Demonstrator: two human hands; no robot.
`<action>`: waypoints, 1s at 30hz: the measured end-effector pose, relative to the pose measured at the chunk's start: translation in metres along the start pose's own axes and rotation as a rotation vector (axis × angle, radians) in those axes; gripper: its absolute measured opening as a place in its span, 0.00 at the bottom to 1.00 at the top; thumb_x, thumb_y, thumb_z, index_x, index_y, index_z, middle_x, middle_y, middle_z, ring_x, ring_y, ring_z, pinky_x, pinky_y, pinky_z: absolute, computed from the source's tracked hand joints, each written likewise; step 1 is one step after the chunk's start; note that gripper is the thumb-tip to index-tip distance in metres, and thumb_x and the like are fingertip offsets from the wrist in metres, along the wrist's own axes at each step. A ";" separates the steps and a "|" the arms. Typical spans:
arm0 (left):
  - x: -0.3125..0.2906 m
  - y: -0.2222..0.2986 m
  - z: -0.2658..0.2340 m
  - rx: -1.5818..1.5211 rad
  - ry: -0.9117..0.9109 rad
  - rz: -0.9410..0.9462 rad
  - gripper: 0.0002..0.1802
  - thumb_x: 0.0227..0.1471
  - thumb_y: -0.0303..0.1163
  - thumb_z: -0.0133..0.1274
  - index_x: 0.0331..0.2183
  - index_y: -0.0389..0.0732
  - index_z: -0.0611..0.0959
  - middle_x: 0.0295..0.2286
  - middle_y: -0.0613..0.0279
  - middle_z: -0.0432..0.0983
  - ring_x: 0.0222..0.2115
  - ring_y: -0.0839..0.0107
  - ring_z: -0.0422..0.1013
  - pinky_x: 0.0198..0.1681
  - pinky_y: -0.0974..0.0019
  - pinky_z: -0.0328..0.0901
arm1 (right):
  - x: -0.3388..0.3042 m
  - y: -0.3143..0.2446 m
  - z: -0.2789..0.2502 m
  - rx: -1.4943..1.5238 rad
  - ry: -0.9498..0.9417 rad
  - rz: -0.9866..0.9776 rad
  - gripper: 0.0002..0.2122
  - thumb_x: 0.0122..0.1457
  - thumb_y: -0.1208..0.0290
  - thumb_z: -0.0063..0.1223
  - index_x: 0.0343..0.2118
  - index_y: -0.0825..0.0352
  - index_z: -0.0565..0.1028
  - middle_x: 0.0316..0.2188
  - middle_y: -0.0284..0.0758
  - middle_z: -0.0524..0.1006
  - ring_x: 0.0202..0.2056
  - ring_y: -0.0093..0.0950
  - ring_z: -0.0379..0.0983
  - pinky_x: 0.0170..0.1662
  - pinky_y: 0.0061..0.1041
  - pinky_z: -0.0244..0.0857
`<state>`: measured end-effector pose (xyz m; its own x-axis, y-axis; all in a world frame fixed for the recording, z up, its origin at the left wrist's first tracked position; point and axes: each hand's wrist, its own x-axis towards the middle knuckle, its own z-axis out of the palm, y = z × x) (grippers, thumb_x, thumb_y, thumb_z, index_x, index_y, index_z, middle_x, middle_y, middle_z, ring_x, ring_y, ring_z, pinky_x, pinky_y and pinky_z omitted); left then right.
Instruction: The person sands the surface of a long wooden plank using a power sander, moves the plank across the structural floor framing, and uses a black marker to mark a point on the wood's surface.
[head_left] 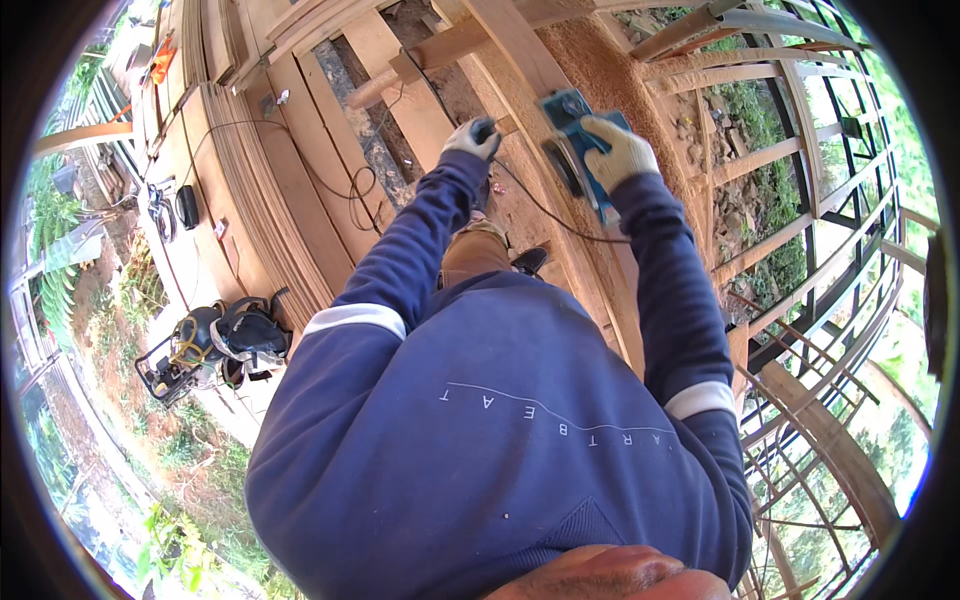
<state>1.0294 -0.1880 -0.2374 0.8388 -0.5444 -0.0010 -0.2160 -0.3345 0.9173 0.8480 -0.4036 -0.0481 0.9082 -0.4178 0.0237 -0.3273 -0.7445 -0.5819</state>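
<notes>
My right hand (622, 155), in a pale work glove, is closed round the handle of a teal electric planer (588, 130). The planer rests on a long wooden beam (570, 215) that runs away from me. Its dark power cord (550, 212) curves from the tool's near end across to my left hand (474, 138). That hand is gloved too, with a dark palm, and sits left of the beam. Its fingers are curled in where the cord meets them, though the grip itself is partly hidden.
Stacked planks (255, 190) lie to the left, with a loose cable (355, 190) over them. Beyond sit a dark bag (250, 330) and a black case (187, 207). Wood shavings (610, 80) cover the ground right of the beam. A metal and timber frame (800, 200) stands at the far right.
</notes>
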 end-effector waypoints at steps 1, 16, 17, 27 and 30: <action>-0.023 0.002 -0.013 0.138 -0.105 -0.166 0.20 0.50 0.41 0.62 0.44 0.42 0.82 0.35 0.59 0.82 0.35 0.72 0.77 0.42 0.68 0.70 | -0.039 0.016 -0.008 -0.005 0.005 0.041 0.21 0.47 0.71 0.54 0.48 0.57 0.78 0.43 0.43 0.79 0.44 0.40 0.76 0.50 0.32 0.70; -0.223 -0.171 -0.122 0.724 -0.595 -0.910 0.22 0.55 0.51 0.47 0.37 0.44 0.84 0.36 0.53 0.81 0.37 0.53 0.76 0.40 0.54 0.68 | -0.211 0.023 -0.043 0.033 0.019 0.266 0.23 0.43 0.76 0.53 0.47 0.58 0.78 0.36 0.44 0.80 0.39 0.41 0.77 0.45 0.32 0.71; -0.207 -0.156 -0.120 0.763 -0.633 -0.681 0.23 0.52 0.52 0.46 0.36 0.45 0.85 0.37 0.48 0.80 0.39 0.51 0.76 0.40 0.53 0.69 | -0.194 0.019 -0.041 0.017 0.007 0.258 0.23 0.43 0.75 0.53 0.47 0.58 0.78 0.37 0.43 0.80 0.40 0.41 0.77 0.46 0.32 0.71; -0.048 -0.071 -0.100 0.048 -0.166 -0.440 0.19 0.53 0.46 0.56 0.41 0.42 0.83 0.37 0.52 0.80 0.39 0.55 0.76 0.43 0.58 0.69 | 0.002 -0.010 0.005 0.039 0.067 0.061 0.19 0.46 0.73 0.53 0.45 0.58 0.79 0.39 0.44 0.80 0.40 0.42 0.77 0.46 0.35 0.71; -0.045 -0.098 -0.115 0.110 -0.122 -0.444 0.19 0.52 0.46 0.57 0.40 0.42 0.83 0.37 0.52 0.80 0.39 0.54 0.76 0.43 0.58 0.69 | 0.070 -0.026 0.022 0.015 0.058 0.043 0.18 0.47 0.71 0.54 0.44 0.57 0.79 0.40 0.42 0.80 0.42 0.40 0.77 0.48 0.33 0.71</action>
<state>1.0704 -0.0423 -0.2814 0.7984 -0.4149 -0.4363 0.0928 -0.6312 0.7700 0.9255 -0.4018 -0.0486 0.8768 -0.4788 0.0450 -0.3612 -0.7173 -0.5958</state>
